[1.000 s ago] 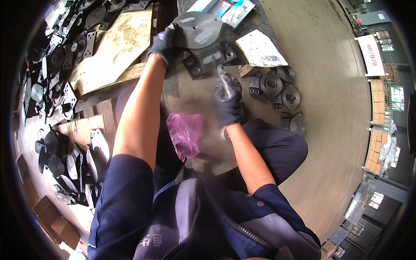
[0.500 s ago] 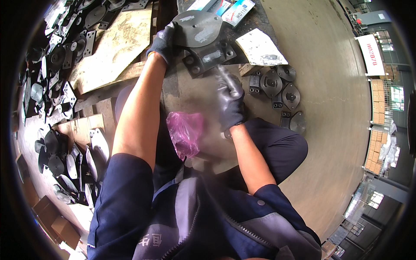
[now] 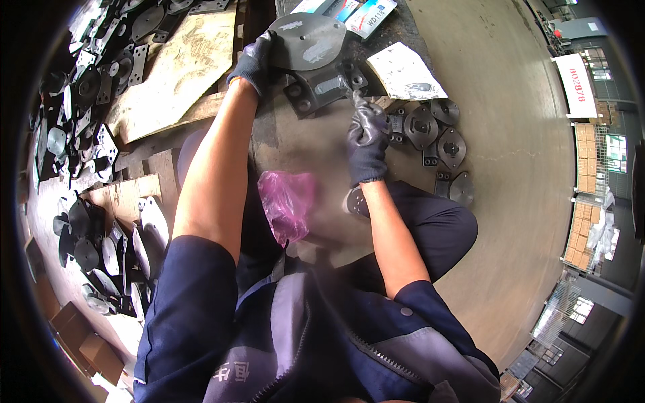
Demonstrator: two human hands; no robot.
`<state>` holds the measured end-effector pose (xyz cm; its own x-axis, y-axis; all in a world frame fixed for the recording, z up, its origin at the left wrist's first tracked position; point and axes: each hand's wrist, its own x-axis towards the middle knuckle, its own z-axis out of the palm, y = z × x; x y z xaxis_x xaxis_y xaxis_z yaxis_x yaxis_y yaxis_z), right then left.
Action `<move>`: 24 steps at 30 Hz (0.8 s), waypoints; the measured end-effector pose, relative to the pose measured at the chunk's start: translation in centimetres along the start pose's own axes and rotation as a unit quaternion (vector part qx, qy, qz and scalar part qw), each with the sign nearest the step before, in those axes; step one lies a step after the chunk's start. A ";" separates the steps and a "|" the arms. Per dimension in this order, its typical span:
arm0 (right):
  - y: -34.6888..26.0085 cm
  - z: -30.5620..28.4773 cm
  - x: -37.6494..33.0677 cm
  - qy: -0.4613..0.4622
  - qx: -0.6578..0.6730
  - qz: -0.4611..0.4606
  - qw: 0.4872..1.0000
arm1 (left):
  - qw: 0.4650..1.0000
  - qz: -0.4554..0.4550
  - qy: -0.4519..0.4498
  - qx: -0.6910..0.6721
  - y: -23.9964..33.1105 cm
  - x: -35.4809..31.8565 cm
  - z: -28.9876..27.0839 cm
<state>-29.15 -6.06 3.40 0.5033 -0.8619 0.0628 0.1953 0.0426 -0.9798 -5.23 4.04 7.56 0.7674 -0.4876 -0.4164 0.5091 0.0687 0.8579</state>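
Observation:
A dark grey metal bracket (image 3: 316, 41) is propped at the bench's near end. It has a large round plate and a lower block with bolt holes. Pale smears of paste mark both the plate and the block. My left hand (image 3: 252, 66), in a dark coated glove, is closed on the plate's left rim. My right hand (image 3: 367, 131), gloved alike, has its index finger extended up to the block's lower right edge. The other fingers are curled; what they hold, if anything, is hidden. A white sheet with grey smears (image 3: 406, 70) lies just right of the bracket.
Flat boxes (image 3: 369, 17) lie on the dark bench behind the bracket. Several similar brackets (image 3: 422, 127) stand on the floor at right; more brackets (image 3: 87, 252) are heaped at left beside a plywood sheet (image 3: 178, 70). A pink plastic bag (image 3: 287, 205) lies between my legs.
My right hand has moved slightly right and turned, its index finger now reaching to the block. The left hand and bracket have barely shifted.

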 end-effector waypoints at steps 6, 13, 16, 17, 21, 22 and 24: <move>-0.2 0.9 -1.6 -0.043 -0.101 -0.163 0.980 | 0.999 0.029 0.006 0.034 -0.1 -0.2 0.0; -2.4 2.1 -1.9 -0.049 0.046 0.017 0.998 | 0.999 0.037 0.016 -0.003 0.0 -0.9 0.6; -1.7 2.4 -1.5 -0.041 0.078 -0.002 0.996 | 0.999 0.032 0.015 0.033 0.2 -1.0 0.3; -1.5 2.5 -1.5 -0.040 0.065 -0.018 0.997 | 0.998 0.038 0.014 0.038 0.1 -1.0 0.3; -1.2 2.7 -2.1 -0.041 -0.086 -0.113 0.989 | 0.998 0.043 0.011 0.039 -0.1 -0.6 0.0; -1.1 2.6 -2.2 -0.042 -0.117 -0.131 0.984 | 0.999 0.039 0.008 0.035 0.0 -0.6 0.1; -0.8 2.7 -2.2 -0.035 -0.100 -0.122 0.987 | 0.997 0.048 0.013 0.055 0.0 -0.7 0.3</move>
<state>-28.18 -2.81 4.57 0.5202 -0.7970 0.3071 0.1509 -0.2681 -0.9515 -5.87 4.17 7.98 0.8208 -0.4610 -0.3373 0.3884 0.0175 0.9213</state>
